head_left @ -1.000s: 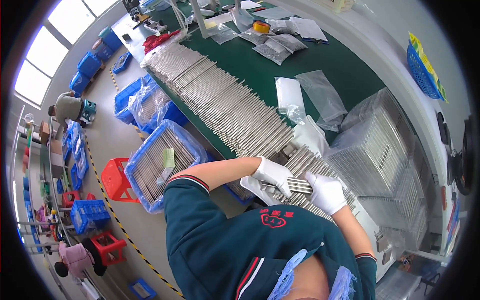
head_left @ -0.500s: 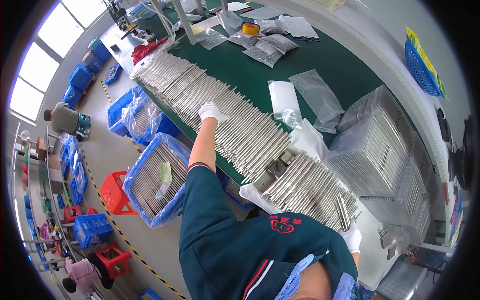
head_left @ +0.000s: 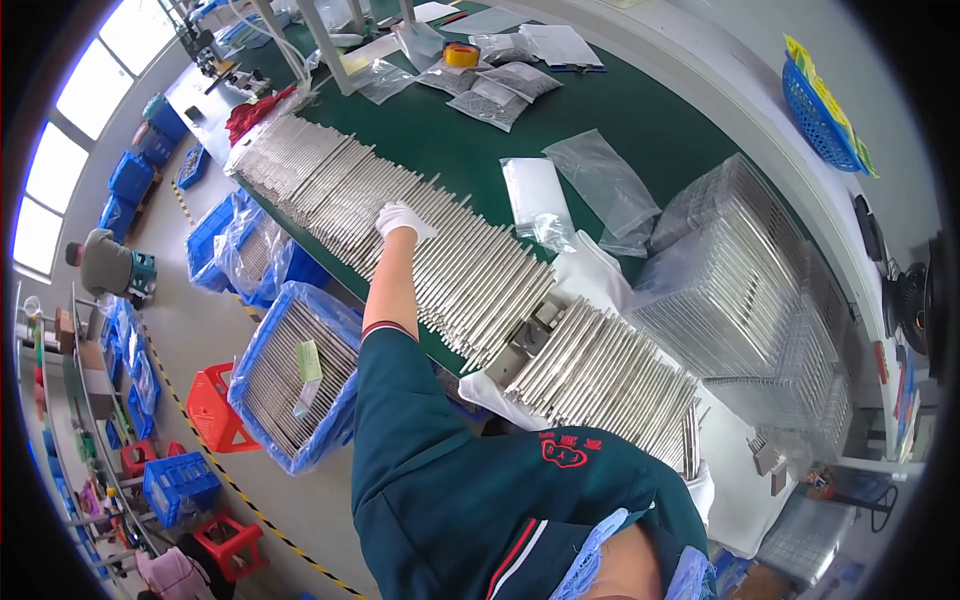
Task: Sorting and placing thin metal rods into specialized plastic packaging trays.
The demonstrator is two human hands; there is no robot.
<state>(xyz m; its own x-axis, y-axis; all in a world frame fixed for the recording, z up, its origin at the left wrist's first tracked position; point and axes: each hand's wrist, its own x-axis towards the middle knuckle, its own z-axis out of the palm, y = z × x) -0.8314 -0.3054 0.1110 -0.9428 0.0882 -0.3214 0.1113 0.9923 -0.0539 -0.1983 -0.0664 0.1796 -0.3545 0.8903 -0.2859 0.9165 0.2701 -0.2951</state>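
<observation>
A long row of slim silvery metal rods (head_left: pixel 470 270) lies side by side along the table. My left hand (head_left: pixel 402 221), in a white glove, rests on top of this row, palm down with the thumb held apart. Closer to me is a second, shorter group of rods (head_left: pixel 600 375). At its right end my gloved right hand (head_left: pixel 704 492) grips a few rods (head_left: pixel 691 442), set at an angle to the others. My shoulder covers most of that hand, so its fingers are hidden. Small metal blocks (head_left: pixel 536 330) sit between the two groups.
Clear plastic trays (head_left: pixel 715 300) are stacked at right. Plastic bags (head_left: pixel 605 185), a white packet (head_left: pixel 537 195) and yellow tape (head_left: pixel 461 54) lie on the green table (head_left: pixel 420 140). On the floor at left stand a blue rod-filled crate (head_left: pixel 290 375) and a red stool (head_left: pixel 215 408).
The whole view has shifted slightly, moving the scene left. My left hand stays on the rods. My right hand's rods have turned more upright in the picture, and that hand is more hidden.
</observation>
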